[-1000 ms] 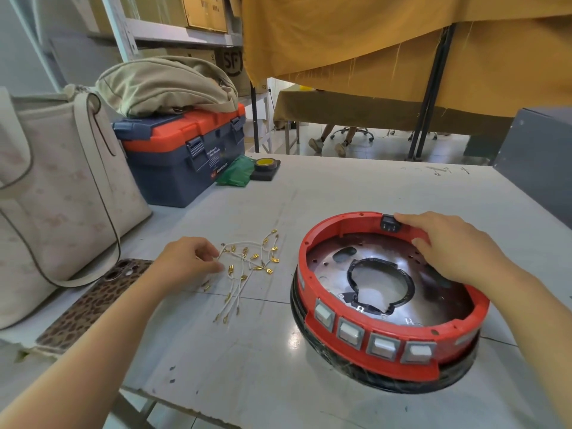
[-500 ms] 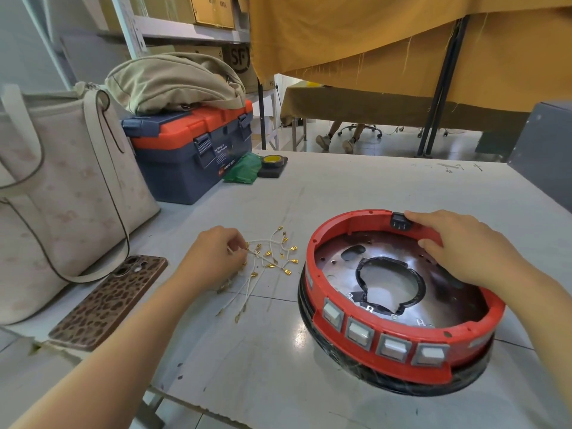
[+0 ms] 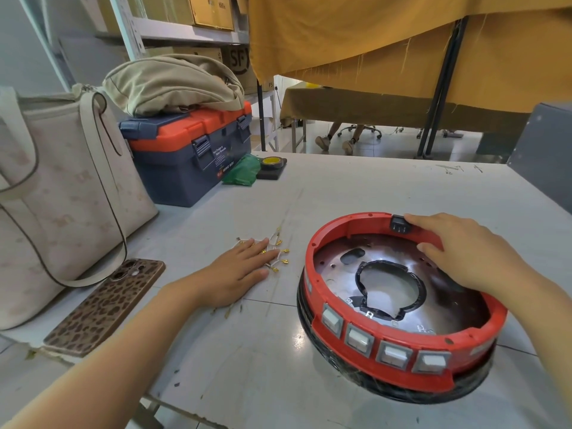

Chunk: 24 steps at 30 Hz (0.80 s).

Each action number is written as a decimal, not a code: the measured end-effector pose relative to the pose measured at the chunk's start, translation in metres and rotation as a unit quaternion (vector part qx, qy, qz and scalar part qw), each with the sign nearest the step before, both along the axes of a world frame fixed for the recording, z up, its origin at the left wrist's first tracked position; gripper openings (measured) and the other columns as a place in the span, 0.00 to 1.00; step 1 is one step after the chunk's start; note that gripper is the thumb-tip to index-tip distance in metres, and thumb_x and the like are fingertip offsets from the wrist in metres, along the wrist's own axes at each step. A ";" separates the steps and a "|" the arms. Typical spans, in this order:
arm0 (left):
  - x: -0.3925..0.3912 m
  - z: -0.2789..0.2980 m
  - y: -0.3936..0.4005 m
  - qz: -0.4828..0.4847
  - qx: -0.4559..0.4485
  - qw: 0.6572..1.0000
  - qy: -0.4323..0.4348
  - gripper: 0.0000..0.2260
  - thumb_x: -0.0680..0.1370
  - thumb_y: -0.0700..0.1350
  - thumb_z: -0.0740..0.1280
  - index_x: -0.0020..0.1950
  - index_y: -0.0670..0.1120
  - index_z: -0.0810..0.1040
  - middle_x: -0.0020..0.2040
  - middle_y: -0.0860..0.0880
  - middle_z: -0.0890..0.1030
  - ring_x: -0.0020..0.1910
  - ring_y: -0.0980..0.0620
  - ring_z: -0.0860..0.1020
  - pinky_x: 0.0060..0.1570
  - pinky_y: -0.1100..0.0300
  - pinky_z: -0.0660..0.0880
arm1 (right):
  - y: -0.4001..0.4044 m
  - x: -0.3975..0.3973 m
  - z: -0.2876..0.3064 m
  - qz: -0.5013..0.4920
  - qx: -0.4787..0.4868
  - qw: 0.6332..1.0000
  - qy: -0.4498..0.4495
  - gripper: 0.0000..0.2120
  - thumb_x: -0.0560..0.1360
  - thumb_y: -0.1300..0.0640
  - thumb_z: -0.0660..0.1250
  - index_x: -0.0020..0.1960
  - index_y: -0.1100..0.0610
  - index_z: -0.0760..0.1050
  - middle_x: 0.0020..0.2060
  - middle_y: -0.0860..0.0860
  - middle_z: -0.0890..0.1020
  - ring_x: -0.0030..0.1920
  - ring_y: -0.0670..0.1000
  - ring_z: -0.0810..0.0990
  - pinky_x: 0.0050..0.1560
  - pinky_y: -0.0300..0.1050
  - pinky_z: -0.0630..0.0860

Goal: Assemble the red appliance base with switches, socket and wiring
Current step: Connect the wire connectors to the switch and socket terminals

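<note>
The round red appliance base (image 3: 334, 236) sits on the white table, at the right, with a metal floor and a black-edged middle opening. Several white rocker switches (image 3: 393, 356) line its near wall. A black socket (image 3: 398, 225) sits in its far rim. My right hand (image 3: 464, 252) rests over the far right rim, fingertips beside the socket. A bundle of white wires with brass terminals (image 3: 280, 253) lies left of the base. My left hand (image 3: 235, 274) lies flat on the wires, fingers straight, covering most of them.
A leopard-print phone (image 3: 105, 305) lies at the table's left edge beside a cream tote bag (image 3: 62, 193). A blue and orange toolbox (image 3: 192, 156) with a khaki bag on top stands at the back left, next to a green cloth and a yellow tape roll (image 3: 270, 164).
My left hand has gone from pinching at the wires to lying flat on them, nearer the base. My right hand stays on the rim.
</note>
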<state>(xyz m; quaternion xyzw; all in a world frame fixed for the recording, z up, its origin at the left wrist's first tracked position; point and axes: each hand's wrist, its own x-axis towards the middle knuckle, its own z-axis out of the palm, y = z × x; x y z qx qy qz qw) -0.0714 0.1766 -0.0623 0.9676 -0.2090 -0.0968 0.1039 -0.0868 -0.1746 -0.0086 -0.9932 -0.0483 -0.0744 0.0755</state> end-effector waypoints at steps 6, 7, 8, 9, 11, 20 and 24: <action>0.015 0.008 0.013 0.024 -0.037 0.999 -0.005 0.20 0.83 0.49 0.51 0.76 0.57 0.55 0.77 0.56 0.53 0.76 0.56 0.48 0.71 0.65 0.45 | 0.000 0.000 0.000 0.000 -0.001 1.000 0.003 0.25 0.79 0.51 0.60 0.74 0.40 0.58 0.69 0.46 0.70 0.65 0.56 0.71 0.57 0.52 0.73; 0.016 0.010 0.012 0.028 -0.034 0.999 -0.012 0.20 0.83 0.50 0.53 0.75 0.57 0.57 0.77 0.56 0.56 0.76 0.55 0.50 0.71 0.63 0.47 | 0.000 0.000 0.000 0.001 0.000 1.000 0.002 0.25 0.79 0.51 0.60 0.74 0.40 0.58 0.69 0.46 0.70 0.64 0.56 0.72 0.57 0.52 0.73; 0.018 0.012 0.011 0.035 -0.032 0.999 -0.027 0.20 0.82 0.50 0.56 0.74 0.56 0.59 0.76 0.56 0.59 0.75 0.54 0.54 0.70 0.62 0.51 | 0.000 0.000 0.000 0.001 0.000 1.000 0.002 0.25 0.79 0.51 0.60 0.74 0.40 0.58 0.69 0.46 0.70 0.64 0.56 0.72 0.57 0.52 0.73; 0.020 0.014 0.010 0.048 -0.041 0.997 -0.048 0.20 0.80 0.51 0.59 0.73 0.55 0.63 0.73 0.55 0.64 0.74 0.53 0.59 0.69 0.61 0.55 | 0.000 0.000 0.000 0.001 -0.001 1.000 0.002 0.25 0.79 0.51 0.60 0.74 0.40 0.58 0.69 0.46 0.70 0.64 0.55 0.72 0.57 0.52 0.74; 0.026 0.021 0.005 0.091 -0.098 0.987 -0.087 0.14 0.78 0.50 0.63 0.64 0.55 0.72 0.65 0.55 0.73 0.66 0.53 0.68 0.63 0.60 0.64 | 0.000 0.000 0.000 0.001 -0.001 1.000 0.001 0.25 0.79 0.51 0.60 0.74 0.40 0.58 0.68 0.46 0.70 0.64 0.55 0.72 0.56 0.51 0.74; 0.061 0.027 -0.031 0.217 -0.131 0.960 -0.121 0.06 0.75 0.39 0.65 0.48 0.45 0.81 0.49 0.46 0.82 0.46 0.49 0.77 0.45 0.58 0.75 | 0.000 0.000 -0.001 0.004 -0.004 1.000 -0.005 0.25 0.79 0.50 0.59 0.74 0.39 0.58 0.67 0.44 0.70 0.63 0.54 0.72 0.56 0.50 0.74; 0.073 0.027 -0.040 0.274 -0.135 0.947 -0.095 0.02 0.74 0.41 0.70 0.45 0.44 0.81 0.48 0.43 0.82 0.46 0.44 0.80 0.47 0.53 0.79 | -0.001 0.000 -0.001 0.006 -0.004 1.000 -0.006 0.25 0.79 0.50 0.59 0.74 0.39 0.57 0.67 0.44 0.70 0.63 0.54 0.72 0.56 0.50 0.74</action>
